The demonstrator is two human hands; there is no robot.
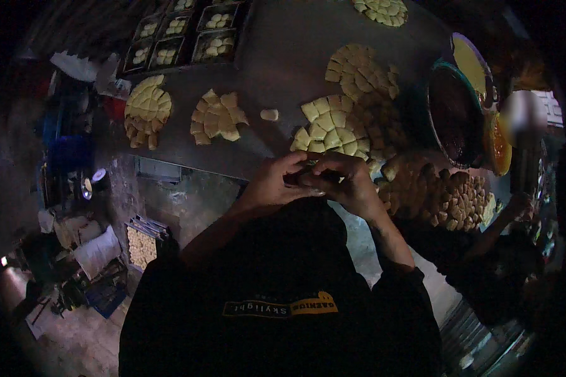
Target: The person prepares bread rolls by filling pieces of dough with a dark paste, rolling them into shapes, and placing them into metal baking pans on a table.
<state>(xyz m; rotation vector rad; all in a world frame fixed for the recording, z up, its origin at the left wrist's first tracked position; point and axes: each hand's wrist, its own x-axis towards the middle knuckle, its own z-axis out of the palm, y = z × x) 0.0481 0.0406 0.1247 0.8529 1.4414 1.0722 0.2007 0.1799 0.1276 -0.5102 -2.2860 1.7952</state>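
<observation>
Close in front of my body, my left hand (275, 182) and my right hand (353, 183) meet with fingers curled toward each other. Whatever lies between them is dark and mostly hidden; I cannot make out what it is. Just beyond my fingers, a cluster of cut pale dough pieces (331, 127) lies on the dark worktable (258, 69). One single dough piece (270, 115) sits apart, ahead of my left hand. Farther left are two more clusters, a browner set of dough pieces (217, 117) and a paler round of dough (148, 107).
Black trays (188, 38) of dough balls stand at the far left. To the right are a large tub (453, 116) of dark filling and an orange container (500, 144). Many browner dough pieces (446, 198) cover the near right, where another person's hand (519, 206) reaches in.
</observation>
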